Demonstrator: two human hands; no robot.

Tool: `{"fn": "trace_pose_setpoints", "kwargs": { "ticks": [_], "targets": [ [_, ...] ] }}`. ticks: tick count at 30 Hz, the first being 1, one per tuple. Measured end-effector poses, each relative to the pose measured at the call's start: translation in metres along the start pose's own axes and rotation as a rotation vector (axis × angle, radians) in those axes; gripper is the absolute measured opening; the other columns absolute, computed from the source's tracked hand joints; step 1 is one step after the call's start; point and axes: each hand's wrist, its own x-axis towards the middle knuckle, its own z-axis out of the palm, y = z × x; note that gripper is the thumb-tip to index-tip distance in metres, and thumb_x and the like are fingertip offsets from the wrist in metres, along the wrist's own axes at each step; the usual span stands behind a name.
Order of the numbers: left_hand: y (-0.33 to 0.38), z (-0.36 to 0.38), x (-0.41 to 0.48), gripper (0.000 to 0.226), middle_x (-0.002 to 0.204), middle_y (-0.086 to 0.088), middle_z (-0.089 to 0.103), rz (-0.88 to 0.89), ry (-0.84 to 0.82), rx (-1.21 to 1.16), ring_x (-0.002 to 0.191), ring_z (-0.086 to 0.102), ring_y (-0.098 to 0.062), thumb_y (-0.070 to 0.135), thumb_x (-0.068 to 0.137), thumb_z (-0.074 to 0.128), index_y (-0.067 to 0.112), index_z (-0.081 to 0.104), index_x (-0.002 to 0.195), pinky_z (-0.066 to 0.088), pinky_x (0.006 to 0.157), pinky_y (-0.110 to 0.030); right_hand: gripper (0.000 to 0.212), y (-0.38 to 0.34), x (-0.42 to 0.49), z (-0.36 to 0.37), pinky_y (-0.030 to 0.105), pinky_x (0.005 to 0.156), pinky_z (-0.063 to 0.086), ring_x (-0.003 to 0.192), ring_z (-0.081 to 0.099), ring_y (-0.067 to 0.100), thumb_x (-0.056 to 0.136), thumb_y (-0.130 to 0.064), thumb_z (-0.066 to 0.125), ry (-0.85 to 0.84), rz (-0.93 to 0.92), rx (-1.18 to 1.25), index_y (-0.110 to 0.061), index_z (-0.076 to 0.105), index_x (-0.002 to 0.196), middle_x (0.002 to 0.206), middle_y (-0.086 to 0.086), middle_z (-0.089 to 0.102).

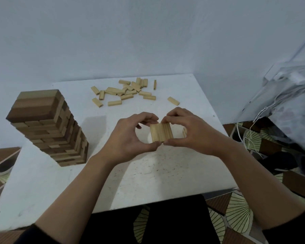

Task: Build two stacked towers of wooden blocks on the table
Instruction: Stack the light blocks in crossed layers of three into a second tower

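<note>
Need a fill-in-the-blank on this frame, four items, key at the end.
1. The tall tower stands on the person's ____ side of the table.
2. Its wood is ____ than the loose blocks.
3. The loose blocks lie near the table's ____ edge.
4. The left hand and right hand hold a row of pale blocks to the ____ of the tower.
Missing: left; darker; far; right.
</note>
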Motion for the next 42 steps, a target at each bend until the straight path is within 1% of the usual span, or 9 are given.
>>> {"fn": "trace_pose_setpoints", "kwargs": {
  "ticks": [3,7,12,18,23,27,30,38,42],
  "targets": [
    [0.012,0.014,0.023,0.061,0.109,0.02,0.07,0.014,-0.011,-0.003,0.109,0.062,-0.001,0.029,0.067,0.092,0.029,0.064,0.122,0.042,0.086,-0.014,0.051,0.015,-0.006,-0.021,0.021,0.096,0.039,0.118,0.046,0.005,0.081,-0.042,0.081,0.026,0.025,0.023,-0.027,0.063,0.127,0.116,-0.018,0.049],
    [0.025,0.036,0.046,0.06,0.11,0.016,0.071,0.035,-0.014,-0.042,0.105,0.062,0.003,0.028,0.067,0.093,0.023,0.066,0.121,0.036,0.082,-0.002,0.051,0.039,-0.012,-0.045,0.007,0.083,0.033,0.115,0.048,0.004,0.078,-0.042,0.082,0.027,0.066,0.029,-0.031,0.064,0.124,0.116,-0.019,0.052],
    [0.036,0.066,0.065,0.06,0.112,0.013,0.071,0.03,-0.016,-0.019,0.105,0.062,0.0,0.032,0.068,0.092,0.023,0.065,0.121,0.035,0.082,0.0,0.052,0.068,-0.02,-0.065,0.005,0.08,0.035,0.112,0.048,0.0,0.08,-0.038,0.082,-0.001,0.107,-0.011,-0.031,0.063,0.128,0.118,-0.02,0.052],
    [0.038,0.089,0.074,0.061,0.113,0.015,0.067,-0.018,-0.011,0.003,0.106,0.059,0.0,0.035,0.069,0.091,0.027,0.063,0.123,0.047,0.092,-0.017,0.055,0.09,-0.022,-0.071,0.011,0.079,0.034,0.116,0.046,-0.001,0.082,-0.038,0.08,-0.04,0.124,-0.029,-0.03,0.061,0.132,0.121,-0.022,0.05],
    [0.034,0.098,0.076,0.064,0.115,0.014,0.067,-0.034,0.001,0.007,0.106,0.058,-0.002,0.035,0.069,0.092,0.025,0.063,0.125,0.046,0.09,-0.016,0.058,0.098,-0.02,-0.07,0.015,0.083,0.036,0.117,0.046,0.003,0.081,-0.038,0.08,-0.056,0.123,-0.041,-0.029,0.06,0.135,0.123,-0.02,0.05],
    [0.03,0.098,0.076,0.064,0.113,0.016,0.066,-0.038,-0.005,0.0,0.106,0.058,-0.001,0.035,0.069,0.091,0.026,0.062,0.126,0.043,0.088,-0.009,0.058,0.099,-0.017,-0.069,0.026,0.095,0.041,0.119,0.046,0.004,0.081,-0.038,0.081,-0.061,0.114,-0.048,-0.029,0.061,0.134,0.124,-0.019,0.051],
    [0.029,0.097,0.076,0.065,0.113,0.017,0.066,-0.042,-0.013,0.006,0.107,0.057,-0.001,0.036,0.07,0.091,0.027,0.061,0.128,0.041,0.087,-0.009,0.058,0.099,-0.016,-0.067,0.027,0.094,0.041,0.119,0.046,0.005,0.08,-0.04,0.081,-0.068,0.117,-0.044,-0.03,0.06,0.133,0.125,-0.018,0.051],
    [0.027,0.098,0.075,0.067,0.115,0.013,0.068,-0.045,-0.024,-0.011,0.108,0.059,-0.003,0.036,0.07,0.091,0.024,0.062,0.129,0.047,0.094,-0.019,0.059,0.1,-0.017,-0.065,0.031,0.097,0.043,0.118,0.047,0.005,0.079,-0.042,0.081,-0.067,0.127,-0.041,-0.029,0.061,0.133,0.123,-0.02,0.052],
    [0.025,0.098,0.075,0.067,0.115,0.012,0.068,-0.047,-0.031,-0.017,0.108,0.059,-0.003,0.035,0.07,0.091,0.023,0.062,0.129,0.046,0.094,-0.017,0.06,0.101,-0.016,-0.063,0.026,0.092,0.04,0.118,0.047,0.005,0.078,-0.043,0.082,-0.063,0.133,-0.023,-0.031,0.062,0.133,0.123,-0.02,0.053]
  ]
}}
